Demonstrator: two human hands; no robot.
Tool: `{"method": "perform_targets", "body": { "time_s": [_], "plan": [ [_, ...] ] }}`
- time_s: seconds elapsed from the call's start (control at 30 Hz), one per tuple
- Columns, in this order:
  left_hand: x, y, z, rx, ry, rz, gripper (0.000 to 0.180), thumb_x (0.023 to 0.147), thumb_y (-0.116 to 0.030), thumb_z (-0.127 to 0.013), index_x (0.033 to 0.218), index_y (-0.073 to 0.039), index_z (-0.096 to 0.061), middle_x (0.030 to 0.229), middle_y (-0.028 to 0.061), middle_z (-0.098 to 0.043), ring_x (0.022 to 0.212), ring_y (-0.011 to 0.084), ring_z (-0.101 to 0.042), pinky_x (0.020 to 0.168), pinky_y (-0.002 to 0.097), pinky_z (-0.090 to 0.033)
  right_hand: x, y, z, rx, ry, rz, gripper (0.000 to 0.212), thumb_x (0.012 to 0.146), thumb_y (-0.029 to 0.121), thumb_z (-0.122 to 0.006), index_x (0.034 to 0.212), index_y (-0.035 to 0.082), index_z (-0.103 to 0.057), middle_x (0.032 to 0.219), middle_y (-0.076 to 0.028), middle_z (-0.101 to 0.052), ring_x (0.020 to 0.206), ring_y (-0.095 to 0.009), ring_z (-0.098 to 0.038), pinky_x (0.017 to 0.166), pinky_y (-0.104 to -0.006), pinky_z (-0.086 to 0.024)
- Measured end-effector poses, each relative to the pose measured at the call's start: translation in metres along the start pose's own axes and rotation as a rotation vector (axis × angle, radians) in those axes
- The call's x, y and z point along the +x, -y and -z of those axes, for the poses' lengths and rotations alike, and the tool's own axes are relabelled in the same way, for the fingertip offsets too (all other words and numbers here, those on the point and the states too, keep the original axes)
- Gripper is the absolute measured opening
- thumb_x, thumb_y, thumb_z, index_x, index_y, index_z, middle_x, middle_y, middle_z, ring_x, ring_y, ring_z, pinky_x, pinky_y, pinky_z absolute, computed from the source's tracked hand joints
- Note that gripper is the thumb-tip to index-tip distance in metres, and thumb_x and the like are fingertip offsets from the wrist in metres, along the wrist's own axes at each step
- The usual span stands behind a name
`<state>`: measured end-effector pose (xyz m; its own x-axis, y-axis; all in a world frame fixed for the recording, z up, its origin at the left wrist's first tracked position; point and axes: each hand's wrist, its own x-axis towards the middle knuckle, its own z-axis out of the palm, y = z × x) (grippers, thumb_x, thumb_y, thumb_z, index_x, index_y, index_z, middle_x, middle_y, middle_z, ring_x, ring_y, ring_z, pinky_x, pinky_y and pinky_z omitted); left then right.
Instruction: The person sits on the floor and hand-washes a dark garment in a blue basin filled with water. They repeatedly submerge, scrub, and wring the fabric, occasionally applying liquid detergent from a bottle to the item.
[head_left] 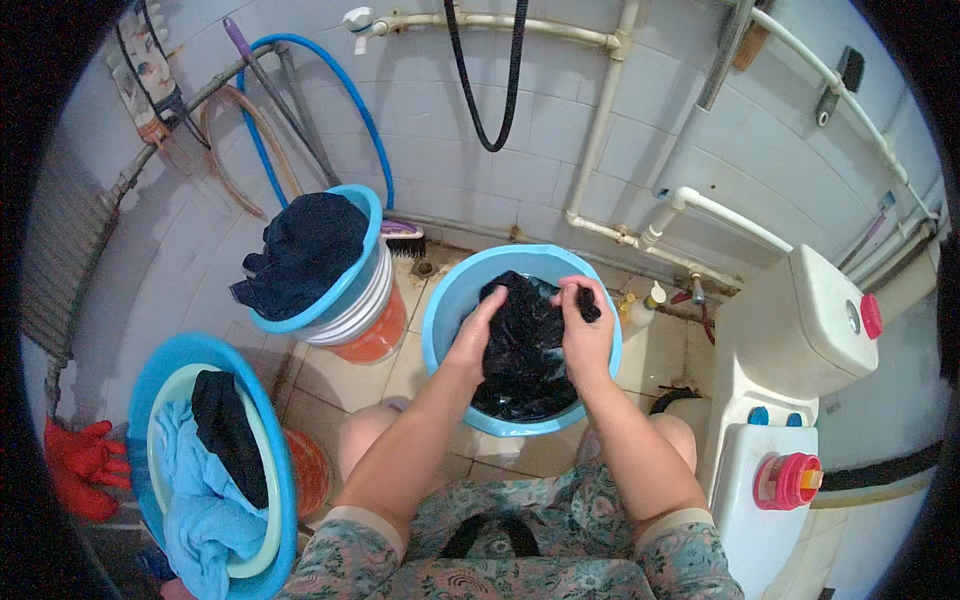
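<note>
A light blue plastic basin (440,320) stands on the tiled floor in front of me. In it lies a wet black garment (525,345), bunched up, its exact kind not clear. On the garment's left side my left hand (478,335) rests with the thumb raised and the fingers mostly hidden behind the cloth. My right hand (586,325) is closed on the right side of the same garment, and a dark fold pokes out between thumb and fingers.
Left of the basin, a blue basin (372,215) with dark clothes sits on a bucket (375,325). Nearer is another blue basin (150,385) holding a light blue towel (205,500). A white toilet (765,340) stands right, bottles (645,310) behind, a brush (403,240) by the wall.
</note>
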<state>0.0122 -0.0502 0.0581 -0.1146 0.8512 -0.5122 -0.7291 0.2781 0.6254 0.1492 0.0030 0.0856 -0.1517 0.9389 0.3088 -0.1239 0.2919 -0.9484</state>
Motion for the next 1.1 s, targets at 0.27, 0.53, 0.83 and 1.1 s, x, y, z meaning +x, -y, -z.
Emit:
{"method": "perform_targets", "body": {
  "time_s": [0.27, 0.53, 0.83, 1.1],
  "plan": [
    [0.003, 0.034, -0.003, 0.342, 0.422, 0.084, 0.077, 0.087, -0.07, -0.021, 0.1, -0.004, -0.059, 0.089, 0.0098, -0.063, 0.079, 0.0189, -0.058, 0.068, 0.0317, -0.046, 0.036, 0.0, 0.011, 0.343, -0.293, -0.028, 0.016, 0.091, 0.019, -0.057, 0.091, 0.004, -0.056, 0.083, -0.003, -0.058, 0.077, -0.012, -0.053, 0.074, -0.0268, -0.042],
    [0.009, 0.009, -0.009, -0.98, 0.761, 0.17, 0.071, 0.094, -0.055, -0.029, 0.138, 0.0, -0.027, 0.14, 0.0138, -0.037, 0.13, 0.0261, -0.035, 0.107, 0.0402, -0.031, -0.051, 0.016, -0.039, -0.419, 0.548, 0.562, 0.046, 0.053, 0.007, -0.069, 0.099, 0.004, -0.062, 0.096, -0.011, -0.057, 0.099, -0.031, -0.052, 0.087, -0.0417, -0.04],
    [-0.002, 0.036, -0.03, -0.458, 0.41, -0.226, 0.045, 0.097, -0.028, -0.035, 0.136, -0.007, -0.036, 0.14, 0.0128, -0.038, 0.131, 0.0233, -0.034, 0.111, 0.0393, -0.021, -0.003, -0.017, -0.015, -0.524, 0.326, 0.232, 0.049, 0.071, 0.0, -0.058, 0.119, 0.009, -0.055, 0.134, -0.018, -0.044, 0.13, -0.033, -0.035, 0.107, -0.0436, -0.025],
    [-0.005, 0.05, -0.035, -0.498, 0.333, -0.036, 0.039, 0.094, -0.029, -0.046, 0.13, -0.013, -0.044, 0.132, 0.0054, -0.046, 0.123, 0.0212, -0.042, 0.106, 0.0409, -0.029, 0.014, -0.034, -0.001, -0.59, 0.215, -0.001, 0.035, 0.091, 0.02, -0.046, 0.121, 0.005, -0.055, 0.127, -0.017, -0.051, 0.13, -0.034, -0.034, 0.105, -0.0453, -0.028]
  ]
}}
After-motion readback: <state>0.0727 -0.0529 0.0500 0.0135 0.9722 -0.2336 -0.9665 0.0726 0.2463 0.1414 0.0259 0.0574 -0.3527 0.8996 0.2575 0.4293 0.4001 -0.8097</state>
